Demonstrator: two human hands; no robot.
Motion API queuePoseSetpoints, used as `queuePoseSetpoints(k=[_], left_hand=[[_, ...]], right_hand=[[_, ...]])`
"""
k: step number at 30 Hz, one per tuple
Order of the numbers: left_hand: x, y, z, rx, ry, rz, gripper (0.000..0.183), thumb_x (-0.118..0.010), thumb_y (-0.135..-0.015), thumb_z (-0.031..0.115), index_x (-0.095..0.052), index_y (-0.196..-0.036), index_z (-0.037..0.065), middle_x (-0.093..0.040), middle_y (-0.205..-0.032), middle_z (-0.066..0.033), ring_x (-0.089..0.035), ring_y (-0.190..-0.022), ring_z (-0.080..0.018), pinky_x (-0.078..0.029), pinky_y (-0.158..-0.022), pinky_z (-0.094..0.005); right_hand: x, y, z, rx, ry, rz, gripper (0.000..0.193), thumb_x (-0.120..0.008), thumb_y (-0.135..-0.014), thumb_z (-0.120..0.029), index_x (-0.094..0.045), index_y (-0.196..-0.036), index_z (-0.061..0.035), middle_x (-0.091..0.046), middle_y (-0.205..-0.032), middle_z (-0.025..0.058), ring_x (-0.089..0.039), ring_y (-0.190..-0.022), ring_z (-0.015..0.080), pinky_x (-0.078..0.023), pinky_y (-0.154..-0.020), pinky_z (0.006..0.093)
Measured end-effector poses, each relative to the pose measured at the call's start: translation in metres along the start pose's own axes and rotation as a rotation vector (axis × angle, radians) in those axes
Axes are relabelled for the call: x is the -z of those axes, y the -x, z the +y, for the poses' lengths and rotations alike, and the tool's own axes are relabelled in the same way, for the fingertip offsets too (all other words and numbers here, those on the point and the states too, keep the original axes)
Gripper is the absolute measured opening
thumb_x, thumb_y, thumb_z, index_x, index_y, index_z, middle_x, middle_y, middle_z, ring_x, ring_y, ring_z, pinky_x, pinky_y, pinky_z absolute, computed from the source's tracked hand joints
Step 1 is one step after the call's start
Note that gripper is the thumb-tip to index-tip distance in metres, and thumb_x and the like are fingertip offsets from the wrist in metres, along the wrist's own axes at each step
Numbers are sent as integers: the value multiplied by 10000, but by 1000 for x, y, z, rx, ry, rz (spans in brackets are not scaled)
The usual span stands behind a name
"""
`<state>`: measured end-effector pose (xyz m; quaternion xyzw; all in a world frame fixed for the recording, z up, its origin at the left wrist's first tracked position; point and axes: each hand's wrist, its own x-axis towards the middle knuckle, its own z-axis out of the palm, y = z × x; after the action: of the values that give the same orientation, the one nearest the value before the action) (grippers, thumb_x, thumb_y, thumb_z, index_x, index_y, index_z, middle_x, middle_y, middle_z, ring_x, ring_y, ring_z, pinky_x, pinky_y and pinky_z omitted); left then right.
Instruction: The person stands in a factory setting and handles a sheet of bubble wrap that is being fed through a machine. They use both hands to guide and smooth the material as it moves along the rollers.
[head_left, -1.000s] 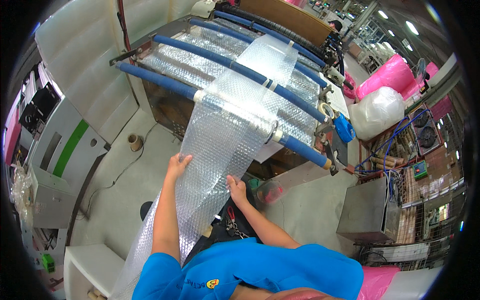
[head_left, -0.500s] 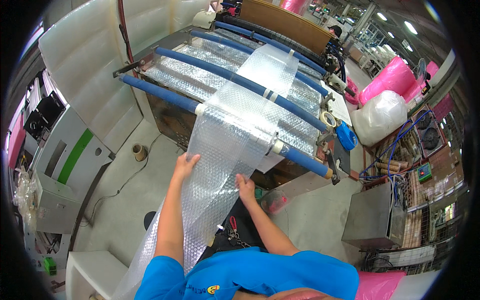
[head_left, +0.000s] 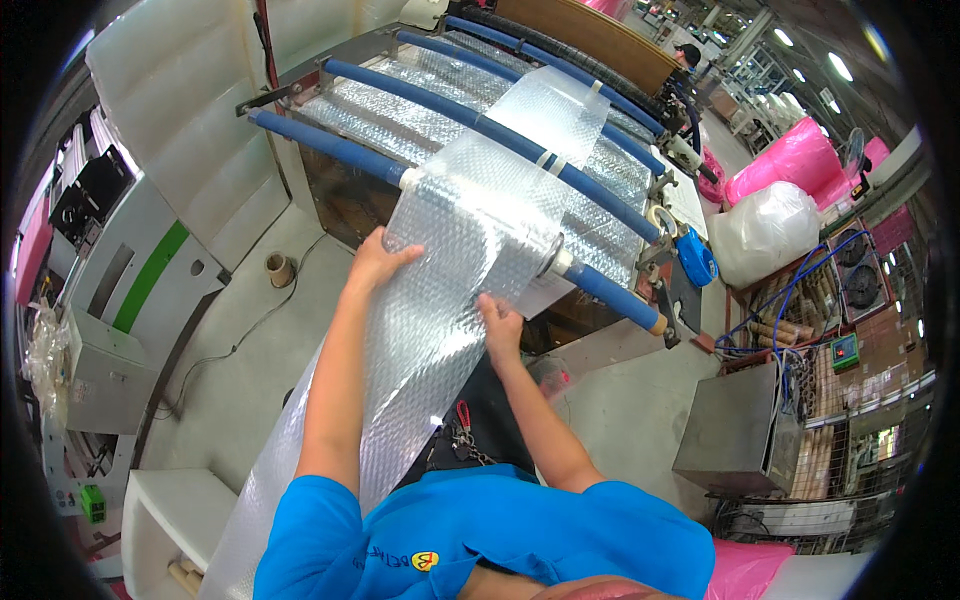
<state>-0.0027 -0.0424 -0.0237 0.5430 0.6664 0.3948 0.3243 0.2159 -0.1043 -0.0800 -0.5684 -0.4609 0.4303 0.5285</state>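
Note:
A long strip of transparent bubble wrap (head_left: 425,325) hangs over the blue front roller (head_left: 330,145) of a machine and slopes down past my left side. My left hand (head_left: 383,262) grips its left edge just below the roller, thumb lying on top and the other fingers partly hidden. At the right edge, a little lower, my right hand (head_left: 500,326) pinches the wrap with the thumb on its upper face. Between the hands the sheet is creased and shiny. Farther back, the strip runs under the second blue roller (head_left: 450,110).
Silvery bubble sheeting (head_left: 612,200) covers the machine bed. A blue tape dispenser (head_left: 695,257) sits at its right side. A cardboard core (head_left: 279,269) and a cable lie on the floor at left. A metal box (head_left: 728,425) stands at right. Another person (head_left: 687,62) is far back.
Both hands have moved up along the bubble wrap, closer to the front roller, still at its two edges. The whole view has shifted slightly.

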Motion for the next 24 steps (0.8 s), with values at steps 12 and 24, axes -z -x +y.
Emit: queuePoseSetpoints(k=[12, 24], left_hand=[[81, 83, 18, 69, 325, -23, 303, -671, -704, 185, -571, -893, -30, -608, -794, -60, -539, -683, -101, -433, -638, -251], [-9, 46, -72, 101, 70, 60, 365, -637, -713, 336, -604, -898, 24, -621, -774, -127, -588, -697, -216, -440, -644, -314]], right_hand=[[-4, 117, -73, -340, -342, -322, 273, -524, -842, -308, -555, -714, -68, -523, -613, 3, -460, -525, 62, -374, -487, 197], [-1, 48, 68, -146, -62, -224, 331, -509, -842, -351, -553, -706, -52, -523, -635, -4, -454, -553, 60, -357, -525, 200]])
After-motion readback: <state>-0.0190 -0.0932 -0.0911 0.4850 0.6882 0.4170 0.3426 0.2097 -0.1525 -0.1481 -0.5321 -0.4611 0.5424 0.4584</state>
